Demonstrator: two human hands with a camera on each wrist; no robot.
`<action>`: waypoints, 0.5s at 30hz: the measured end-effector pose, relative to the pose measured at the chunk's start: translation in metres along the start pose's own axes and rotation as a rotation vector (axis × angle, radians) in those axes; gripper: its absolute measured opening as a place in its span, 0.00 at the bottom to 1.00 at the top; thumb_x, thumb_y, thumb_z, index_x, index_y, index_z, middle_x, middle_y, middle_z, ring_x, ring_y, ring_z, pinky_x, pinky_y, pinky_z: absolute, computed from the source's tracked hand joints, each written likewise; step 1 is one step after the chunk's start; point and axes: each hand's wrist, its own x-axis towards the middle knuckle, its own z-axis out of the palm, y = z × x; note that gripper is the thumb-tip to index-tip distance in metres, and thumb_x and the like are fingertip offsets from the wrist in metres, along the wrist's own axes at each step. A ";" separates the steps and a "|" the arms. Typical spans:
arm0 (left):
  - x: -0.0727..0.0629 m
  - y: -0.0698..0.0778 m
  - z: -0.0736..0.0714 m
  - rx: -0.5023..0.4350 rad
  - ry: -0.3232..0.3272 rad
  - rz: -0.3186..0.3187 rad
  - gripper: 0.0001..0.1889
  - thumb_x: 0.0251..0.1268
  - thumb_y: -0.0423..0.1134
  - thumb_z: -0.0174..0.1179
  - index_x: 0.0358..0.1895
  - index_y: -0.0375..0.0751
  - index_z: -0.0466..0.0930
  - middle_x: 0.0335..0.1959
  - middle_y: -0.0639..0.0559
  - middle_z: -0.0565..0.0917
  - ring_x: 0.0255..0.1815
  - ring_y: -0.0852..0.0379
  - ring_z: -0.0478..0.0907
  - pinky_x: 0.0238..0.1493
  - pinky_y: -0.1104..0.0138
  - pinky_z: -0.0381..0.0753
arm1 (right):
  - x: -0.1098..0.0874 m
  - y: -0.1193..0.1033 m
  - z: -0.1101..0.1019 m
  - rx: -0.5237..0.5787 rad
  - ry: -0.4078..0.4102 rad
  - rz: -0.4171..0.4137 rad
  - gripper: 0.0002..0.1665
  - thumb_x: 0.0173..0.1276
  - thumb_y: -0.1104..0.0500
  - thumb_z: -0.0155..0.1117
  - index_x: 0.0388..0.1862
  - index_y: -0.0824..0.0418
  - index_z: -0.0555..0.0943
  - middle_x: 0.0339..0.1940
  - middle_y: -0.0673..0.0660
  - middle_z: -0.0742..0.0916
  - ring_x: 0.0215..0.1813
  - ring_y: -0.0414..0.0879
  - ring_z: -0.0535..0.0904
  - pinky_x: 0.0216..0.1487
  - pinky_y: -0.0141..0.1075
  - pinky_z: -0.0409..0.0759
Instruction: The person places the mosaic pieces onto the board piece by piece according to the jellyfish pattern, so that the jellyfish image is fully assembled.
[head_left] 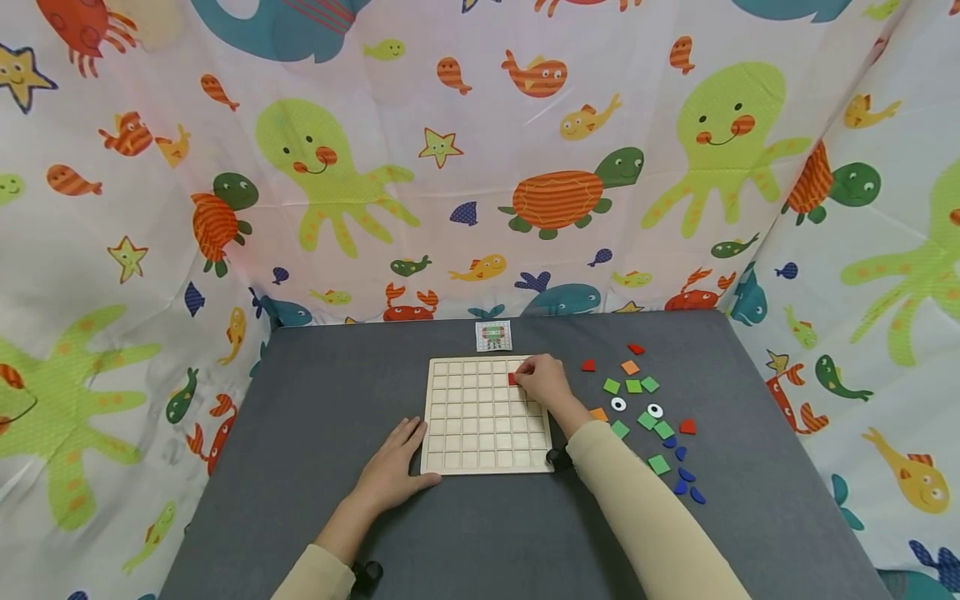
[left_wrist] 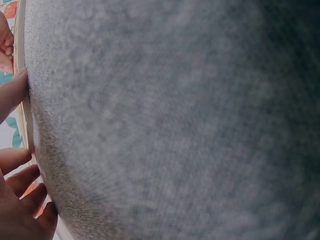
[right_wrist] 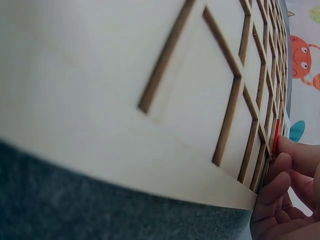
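Note:
A pale wooden grid board lies flat on the grey table. My left hand rests by its left edge, with extended fingers and thumb touching the rim; the left wrist view also has this hand at the edge. Over the board's upper right cells, my right hand pinches a small red piece. From the right wrist view, the red piece sits at the fingertips, against the grid. The fingers hide part of its outline. A small printed pattern card lies just behind the board.
Right of the board lie loose pieces: several green squares, orange squares, red pieces, blue half-rounds and two white rings. The right forearm passes in front of some. A patterned cloth hangs behind the table.

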 end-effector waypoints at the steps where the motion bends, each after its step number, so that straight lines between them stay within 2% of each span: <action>1: 0.000 0.000 0.000 0.001 -0.003 -0.002 0.51 0.55 0.59 0.74 0.79 0.42 0.60 0.80 0.43 0.60 0.82 0.41 0.53 0.72 0.43 0.65 | 0.001 0.000 0.001 0.003 0.003 0.004 0.07 0.70 0.56 0.69 0.33 0.57 0.88 0.32 0.53 0.87 0.43 0.50 0.81 0.39 0.42 0.80; 15: 0.000 0.001 -0.001 -0.012 -0.013 -0.018 0.52 0.55 0.59 0.73 0.80 0.44 0.58 0.81 0.44 0.58 0.83 0.42 0.51 0.73 0.43 0.63 | 0.000 -0.004 -0.002 -0.009 -0.018 0.019 0.06 0.70 0.56 0.70 0.35 0.56 0.90 0.35 0.52 0.88 0.47 0.51 0.81 0.42 0.43 0.82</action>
